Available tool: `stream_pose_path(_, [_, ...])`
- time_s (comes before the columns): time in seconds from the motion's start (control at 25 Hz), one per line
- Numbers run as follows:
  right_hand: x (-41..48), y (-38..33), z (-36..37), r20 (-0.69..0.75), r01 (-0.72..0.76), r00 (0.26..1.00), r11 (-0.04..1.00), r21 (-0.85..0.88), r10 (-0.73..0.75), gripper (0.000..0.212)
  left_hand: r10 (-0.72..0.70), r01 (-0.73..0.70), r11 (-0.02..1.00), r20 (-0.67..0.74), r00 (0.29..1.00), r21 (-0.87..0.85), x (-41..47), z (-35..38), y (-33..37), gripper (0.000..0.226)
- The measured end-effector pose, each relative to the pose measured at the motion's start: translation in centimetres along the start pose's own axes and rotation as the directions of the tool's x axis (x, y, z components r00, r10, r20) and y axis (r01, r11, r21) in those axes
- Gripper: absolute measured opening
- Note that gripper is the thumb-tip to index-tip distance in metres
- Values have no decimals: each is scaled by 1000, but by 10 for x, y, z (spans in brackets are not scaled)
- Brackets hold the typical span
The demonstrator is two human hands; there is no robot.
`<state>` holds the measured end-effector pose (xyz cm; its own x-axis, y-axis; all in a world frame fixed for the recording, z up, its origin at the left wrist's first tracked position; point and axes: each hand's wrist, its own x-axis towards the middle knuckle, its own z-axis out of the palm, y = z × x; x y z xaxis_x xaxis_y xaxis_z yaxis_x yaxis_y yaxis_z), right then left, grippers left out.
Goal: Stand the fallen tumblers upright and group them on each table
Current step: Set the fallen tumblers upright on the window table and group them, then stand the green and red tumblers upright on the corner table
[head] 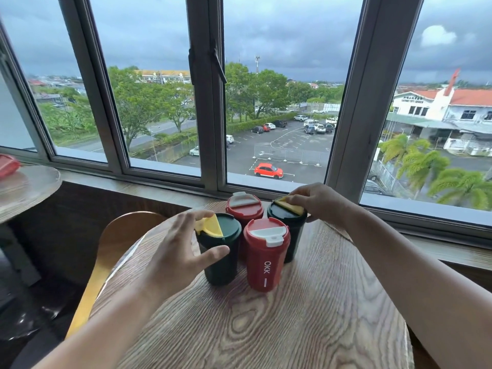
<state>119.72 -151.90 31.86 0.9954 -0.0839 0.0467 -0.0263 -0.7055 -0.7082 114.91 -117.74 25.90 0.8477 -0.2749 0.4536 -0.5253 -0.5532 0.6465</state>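
Several tumblers stand upright in a tight cluster on the round wooden table (266, 328). The near red tumbler (265, 258) has a white lid flap and "OKK" on its side. Behind it stands a second red tumbler (243, 209). My left hand (178, 246) wraps around the left dark green tumbler (222, 255) with a yellow lid flap, thumb across its front. My right hand (316, 202) rests with its fingertips on the yellow flap of the right dark green tumbler (290, 225).
A wooden chair back (117, 241) curves at the table's left edge. A second round table (24, 190) at far left carries a red object (8, 165), partly cut off. The window sill (165, 187) and window frames run right behind the tumblers.
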Motion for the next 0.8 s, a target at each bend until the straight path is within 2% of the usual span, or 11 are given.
stream_pose_path(0.16, [2,-32,-3,-23,130,990,968,-214,-138,57,-34,33,998,-36,999,-46,14,-22,5,72])
stream_pose_path(0.32, [0,-92,9,3,270,960,929,-253,-278,72,-32,29,999,-102,994,-29,32,-70,-4,76])
stream_pose_path(0.48, [-6,-179,63,26,370,926,891,-264,-376,88,-7,9,1000,-154,988,9,24,-146,-40,80])
stream_pose_path(0.64, [0,-272,162,43,443,896,886,-138,-442,74,-34,47,997,-197,980,62,-8,-237,-99,80])
stream_pose_path(0.8, [11,-361,278,78,506,862,860,-69,-501,72,-118,137,989,-251,961,58,-47,-327,-164,63])
